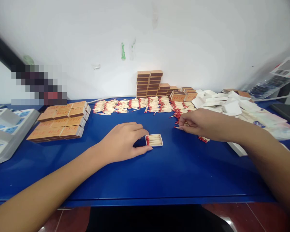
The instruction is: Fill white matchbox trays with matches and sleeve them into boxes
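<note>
My left hand (125, 141) grips the left end of a small white matchbox tray (162, 141) between thumb and fingers. Inside the tray lie red-headed matches (154, 140), their heads toward my left hand. Over the right part of the pile, my right hand (194, 121) pinches a match (176, 127), its red head poking out at the fingertips. Loose matches (176, 109) lie just behind the right hand, and a few more (204, 139) show below its wrist.
Stacked matchboxes (148, 84) stand against the wall. More matchboxes (60, 124) lie in rows at the left, beside a white power strip (26, 129). Loose matches (108, 106) spread along the back. White trays (232, 106) are heaped at the right. The blue table's front edge (145, 203) is near.
</note>
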Demonstrator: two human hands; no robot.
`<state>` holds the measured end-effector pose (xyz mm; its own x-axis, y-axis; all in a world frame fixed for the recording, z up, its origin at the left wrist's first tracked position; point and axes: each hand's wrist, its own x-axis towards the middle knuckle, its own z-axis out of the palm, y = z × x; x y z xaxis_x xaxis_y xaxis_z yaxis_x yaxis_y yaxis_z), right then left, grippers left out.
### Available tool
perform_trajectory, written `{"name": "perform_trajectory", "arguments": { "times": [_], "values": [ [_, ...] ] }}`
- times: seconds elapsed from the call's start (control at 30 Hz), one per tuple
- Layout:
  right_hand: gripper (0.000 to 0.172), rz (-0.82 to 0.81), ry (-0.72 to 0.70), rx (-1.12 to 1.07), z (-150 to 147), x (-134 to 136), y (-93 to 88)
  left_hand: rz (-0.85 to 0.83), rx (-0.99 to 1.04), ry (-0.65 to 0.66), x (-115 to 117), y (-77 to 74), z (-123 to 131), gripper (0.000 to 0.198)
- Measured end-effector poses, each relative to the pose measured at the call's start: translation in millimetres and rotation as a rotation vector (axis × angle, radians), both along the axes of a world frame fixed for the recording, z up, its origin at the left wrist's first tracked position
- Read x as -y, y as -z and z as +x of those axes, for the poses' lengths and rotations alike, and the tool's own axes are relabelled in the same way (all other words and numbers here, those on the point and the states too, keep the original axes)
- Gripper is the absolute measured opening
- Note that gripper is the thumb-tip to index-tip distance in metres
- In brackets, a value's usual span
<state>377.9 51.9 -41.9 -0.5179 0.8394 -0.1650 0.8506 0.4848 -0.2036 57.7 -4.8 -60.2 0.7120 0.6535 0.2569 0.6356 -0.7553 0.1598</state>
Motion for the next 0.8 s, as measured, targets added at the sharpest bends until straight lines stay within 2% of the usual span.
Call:
{"name": "perform_trajectory", "arguments": {
  "times": [0.17,0.33,0.47,0.8],
  "values": [
    [0.034,0.042,-0.053,-0.085,-9.8,9.0,-2.0,-0.001,0.009,-0.006,-0.4,1.3,0.9,0.031],
    [0.028,0.110,-0.126,-0.224,-39.9,32.2,-6.9,-0.028,0.023,-0.021,-1.1,3.2,5.1,0.032],
    [0.021,0.105,-0.195,-0.226,-57.3,45.3,-1.7,-0.014,0.034,-0.016,-1.2,4.4,8.1,0.033],
    [0.023,0.082,-0.261,-0.203,-59.9,51.4,8.4,0.003,0.025,-0.009,-2.5,5.8,8.6,0.030]
  ]
}}
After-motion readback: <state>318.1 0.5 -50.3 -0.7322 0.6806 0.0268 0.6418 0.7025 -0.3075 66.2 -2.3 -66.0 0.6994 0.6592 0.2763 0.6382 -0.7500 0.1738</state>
